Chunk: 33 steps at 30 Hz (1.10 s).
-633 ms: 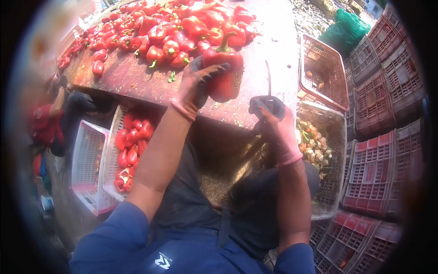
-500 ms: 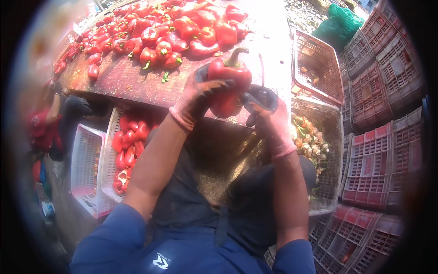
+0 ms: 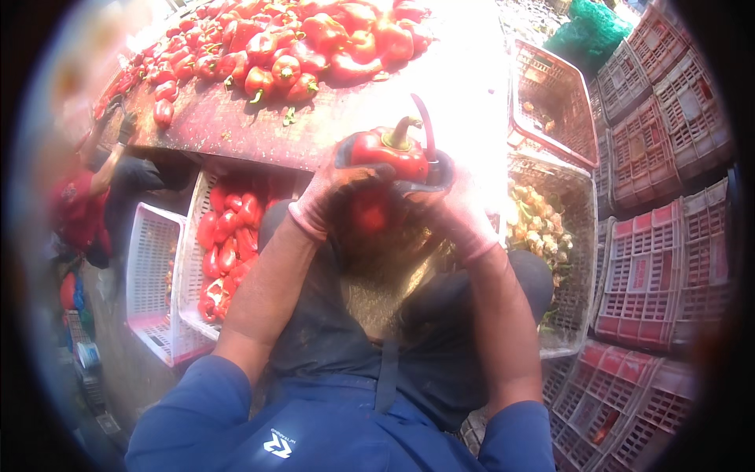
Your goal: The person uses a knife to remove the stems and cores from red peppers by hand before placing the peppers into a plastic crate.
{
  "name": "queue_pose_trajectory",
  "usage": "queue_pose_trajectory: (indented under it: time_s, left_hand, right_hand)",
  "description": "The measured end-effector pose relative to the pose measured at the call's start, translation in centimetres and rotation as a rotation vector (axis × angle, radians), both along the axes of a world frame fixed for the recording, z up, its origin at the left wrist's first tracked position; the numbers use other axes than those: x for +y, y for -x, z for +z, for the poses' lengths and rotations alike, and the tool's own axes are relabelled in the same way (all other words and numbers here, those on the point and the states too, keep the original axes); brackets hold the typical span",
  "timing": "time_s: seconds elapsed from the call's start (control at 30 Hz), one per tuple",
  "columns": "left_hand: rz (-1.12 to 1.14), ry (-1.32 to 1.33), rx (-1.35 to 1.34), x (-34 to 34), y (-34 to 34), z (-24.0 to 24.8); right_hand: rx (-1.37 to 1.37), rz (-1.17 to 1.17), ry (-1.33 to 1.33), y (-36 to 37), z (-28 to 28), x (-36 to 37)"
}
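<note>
Red pepper [image 3: 397,163]: I saw it between both hands, stem [image 3: 399,137] uppermost, long axis near upright.
Left hand [image 3: 338,190]: wrapped round the pepper's left side.
Right hand [image 3: 452,203]: gripped a knife [image 3: 428,132], blade just right of the stem.
Pepper heap [image 3: 263,49]: lay beyond the pepper.

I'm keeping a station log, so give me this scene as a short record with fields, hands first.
Left hand: gloved, holding a red pepper, stem upward
Right hand: gloved, holding a thin-bladed tool beside the pepper
Table: pepper heap toward its far side
Nearer left crate: more peppers
Nearer right crate: pale pieces
Far right: stacked crates
</note>
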<state>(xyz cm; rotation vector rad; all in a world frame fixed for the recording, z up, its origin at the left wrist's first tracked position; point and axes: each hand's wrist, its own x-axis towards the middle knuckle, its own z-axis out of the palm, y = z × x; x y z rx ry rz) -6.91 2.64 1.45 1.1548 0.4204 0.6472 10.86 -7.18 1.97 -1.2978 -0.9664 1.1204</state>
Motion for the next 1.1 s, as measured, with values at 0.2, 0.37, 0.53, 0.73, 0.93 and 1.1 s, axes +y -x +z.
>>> queue_pose_trajectory:
  time_s: [0.2,0.37,0.53,0.73,0.93,1.1]
  left_hand:
    - [-0.062,0.073,-0.01,0.6,0.6,-0.6]
    - [-0.079,0.139,-0.026,1.5,0.9,-1.8]
    - [-0.131,0.222,-0.089,1.6,0.5,-1.9]
    - [-0.196,0.275,-0.158,1.8,-0.1,-3.1]
    - [-0.271,0.238,-0.15,1.7,0.0,-2.8]
    - [-0.284,0.334,-0.165,1.5,0.4,-2.9]
  right_hand:
    - [0.018,0.012,0.084,0.5,0.3,-0.2]
    - [0.014,0.018,0.071,0.5,0.0,0.1]
    - [0.09,0.036,0.124,0.5,0.6,0.2]
    - [0.119,0.04,0.119,0.1,-0.5,0.2]
    - [0.085,0.061,0.167,0.0,0.2,-0.1]
    - [0.081,0.077,0.206,0.2,0.7,-0.5]
